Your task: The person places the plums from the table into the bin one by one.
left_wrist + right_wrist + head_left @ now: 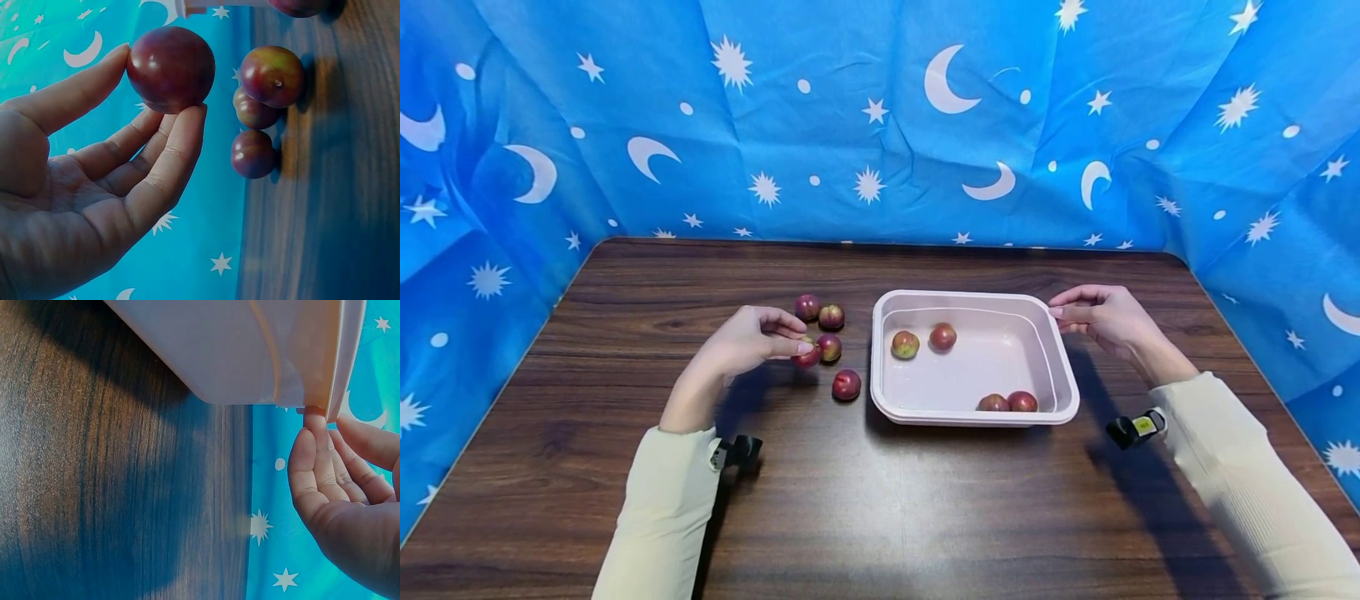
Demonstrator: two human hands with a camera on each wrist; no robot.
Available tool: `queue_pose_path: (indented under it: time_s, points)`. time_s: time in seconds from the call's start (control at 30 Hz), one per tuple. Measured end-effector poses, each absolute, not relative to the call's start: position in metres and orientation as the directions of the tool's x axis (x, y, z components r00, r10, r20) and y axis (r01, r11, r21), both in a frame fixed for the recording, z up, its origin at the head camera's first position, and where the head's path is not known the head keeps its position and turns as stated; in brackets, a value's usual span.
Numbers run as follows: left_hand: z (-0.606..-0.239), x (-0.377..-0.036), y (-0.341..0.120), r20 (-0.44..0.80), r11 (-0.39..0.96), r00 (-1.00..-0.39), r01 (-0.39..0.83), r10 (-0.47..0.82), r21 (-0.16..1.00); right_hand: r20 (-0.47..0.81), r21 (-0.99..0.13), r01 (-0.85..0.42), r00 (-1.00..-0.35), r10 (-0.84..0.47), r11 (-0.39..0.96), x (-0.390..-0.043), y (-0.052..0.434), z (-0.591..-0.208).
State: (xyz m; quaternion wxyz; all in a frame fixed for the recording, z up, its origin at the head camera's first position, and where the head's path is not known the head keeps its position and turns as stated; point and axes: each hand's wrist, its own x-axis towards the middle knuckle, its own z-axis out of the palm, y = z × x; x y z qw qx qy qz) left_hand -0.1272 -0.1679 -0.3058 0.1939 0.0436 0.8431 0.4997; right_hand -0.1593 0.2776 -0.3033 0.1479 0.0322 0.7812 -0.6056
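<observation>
Nearest, two pale sleeves (658,508) were stretched over the dark wooden table (880,517). By the near wall of the pale plastic tub (940,414), two plums (1022,402) were nestled; two more (906,344) were set towards its left side. To the tub's left, a red plum (846,385) was spotted alone, and there, a dark plum (172,69), held clear of the table, pinched by the left hand (748,337) between thumb and fingertips! One plum (830,347) was seen beside it, another pair (831,317) beyond. At the far right corner, the tub's rim was pinched by the right hand (1108,317). Behind, starry blue cloth (835,50) was hung.
</observation>
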Motion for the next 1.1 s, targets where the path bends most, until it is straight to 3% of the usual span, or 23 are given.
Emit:
queue_pose_path:
  time_s: [1.1]
  points:
    - [-0.271,-0.143,-0.141,-0.212,0.552,-0.955,-0.066,0.206,0.831,-0.278,-0.938,0.240,-0.952,-0.127,0.252,-0.158,0.277,-0.302]
